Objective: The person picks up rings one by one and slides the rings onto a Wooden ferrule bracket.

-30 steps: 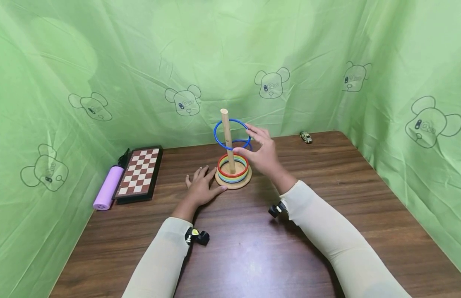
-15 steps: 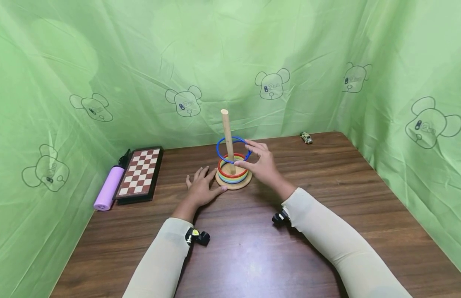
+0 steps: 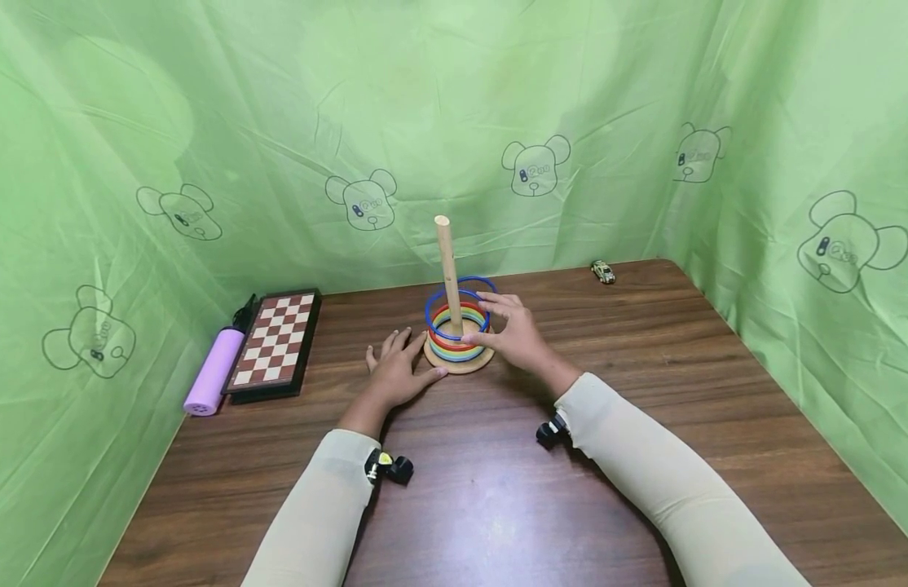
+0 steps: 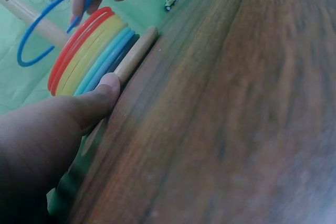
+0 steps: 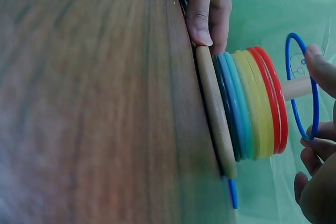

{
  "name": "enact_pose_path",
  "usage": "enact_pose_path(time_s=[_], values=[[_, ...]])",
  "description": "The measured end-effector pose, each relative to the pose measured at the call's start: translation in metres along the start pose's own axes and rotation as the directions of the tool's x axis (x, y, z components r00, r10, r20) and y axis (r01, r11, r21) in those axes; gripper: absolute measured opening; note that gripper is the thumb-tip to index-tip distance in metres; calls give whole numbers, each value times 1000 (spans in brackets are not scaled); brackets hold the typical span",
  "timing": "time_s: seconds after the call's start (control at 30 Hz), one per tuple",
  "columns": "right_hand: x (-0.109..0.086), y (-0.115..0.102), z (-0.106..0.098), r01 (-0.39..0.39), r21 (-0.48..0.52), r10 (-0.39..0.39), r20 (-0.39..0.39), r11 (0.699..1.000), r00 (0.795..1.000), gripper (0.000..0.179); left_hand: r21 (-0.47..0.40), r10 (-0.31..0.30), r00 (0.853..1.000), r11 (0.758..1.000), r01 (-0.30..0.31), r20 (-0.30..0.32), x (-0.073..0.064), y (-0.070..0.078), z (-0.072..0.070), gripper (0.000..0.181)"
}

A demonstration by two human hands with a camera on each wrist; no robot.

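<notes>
In the head view, my right hand (image 3: 516, 334) pinches a blue ring (image 3: 427, 314) between thumb and fingers. The ring encircles an upright wooden peg (image 3: 447, 261). Below it, separated by a gap in the right wrist view, red, yellow, light blue and dark blue rings (image 5: 254, 103) are stacked round the peg. My left hand (image 3: 397, 375) rests at the near left of the round wooden base (image 3: 465, 368), fingers spread. Its thumb (image 4: 109, 85) touches the base's edge in the left wrist view. Behind the base, a second blue ring (image 3: 478, 280) lies on the table, partly hidden.
At the left of the wooden table (image 3: 469, 505) lies a checkered board (image 3: 274, 338), beside a purple cylinder (image 3: 213, 371) with a black end. A small toy car (image 3: 603, 271) sits near the far edge. Green printed curtains (image 3: 454, 106) enclose the back and sides.
My right hand has lowered the blue ring along the peg, from near its upper part to just above the stack. The left hand has stayed at the base.
</notes>
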State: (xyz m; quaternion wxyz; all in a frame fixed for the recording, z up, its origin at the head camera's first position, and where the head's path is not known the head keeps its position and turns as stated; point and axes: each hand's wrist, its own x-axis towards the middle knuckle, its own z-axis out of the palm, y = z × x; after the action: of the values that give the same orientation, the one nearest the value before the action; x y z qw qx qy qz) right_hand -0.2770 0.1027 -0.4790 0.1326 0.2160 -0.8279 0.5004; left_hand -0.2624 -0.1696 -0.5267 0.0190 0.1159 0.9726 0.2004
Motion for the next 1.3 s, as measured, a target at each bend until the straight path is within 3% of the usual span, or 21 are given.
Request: enact_pose_path(time_s=[0.43, 1.3], values=[[-1, 14, 1, 17, -85, -12, 54, 996, 998, 78, 5, 1, 1000, 1000, -1, 2, 0, 0, 0, 94], [-2, 15, 1, -16, -63, 23, 107, 998, 994, 80, 8, 1, 1000, 1000, -1, 7, 1, -1, 1, 94]])
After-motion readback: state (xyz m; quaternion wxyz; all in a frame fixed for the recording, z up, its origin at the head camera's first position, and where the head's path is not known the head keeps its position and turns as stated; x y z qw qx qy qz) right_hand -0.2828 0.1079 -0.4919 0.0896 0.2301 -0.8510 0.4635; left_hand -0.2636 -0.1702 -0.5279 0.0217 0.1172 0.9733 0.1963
